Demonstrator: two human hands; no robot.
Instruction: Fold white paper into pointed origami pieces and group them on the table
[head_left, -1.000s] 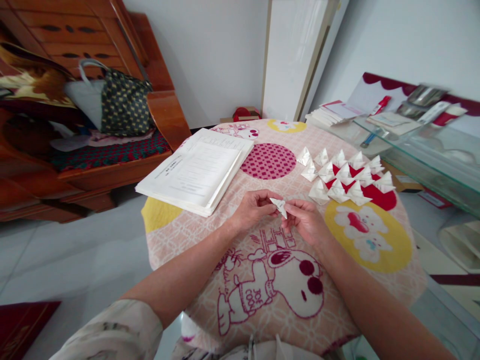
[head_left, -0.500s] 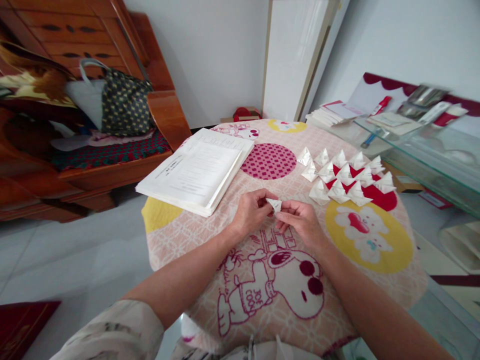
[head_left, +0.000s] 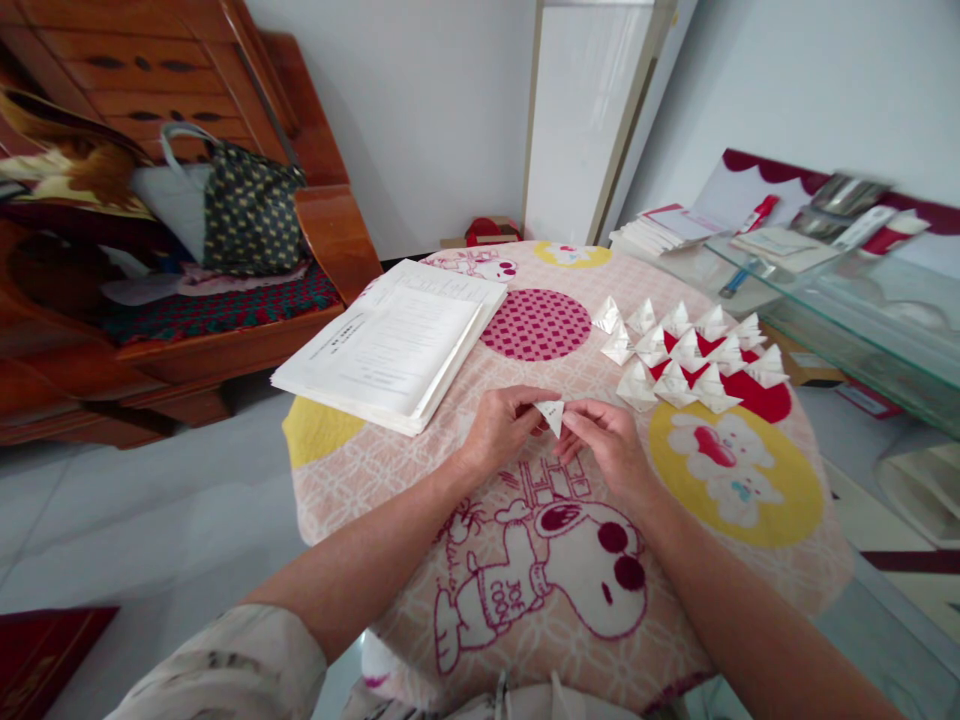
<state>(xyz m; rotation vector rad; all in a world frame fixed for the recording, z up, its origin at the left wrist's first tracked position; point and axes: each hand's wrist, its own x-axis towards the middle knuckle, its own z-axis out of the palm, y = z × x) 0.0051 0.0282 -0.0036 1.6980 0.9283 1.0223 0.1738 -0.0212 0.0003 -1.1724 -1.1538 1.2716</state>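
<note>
1. The small folded paper [head_left: 552,414] has writing too tiny to read.
2. The left hand [head_left: 496,425] hides some of its own fingers.
3. Print on the paper stack [head_left: 382,350] is too fuzzy to read.
4. The left edge cuts off the wooden bench [head_left: 330,225].

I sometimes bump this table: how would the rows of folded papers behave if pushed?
The folded papers are probably light, being small pieces of paper. Their upright points look likely to bend under pressure, being only creased paper. Pushing one would likely shift its neighbours, since they sit close together.
</note>
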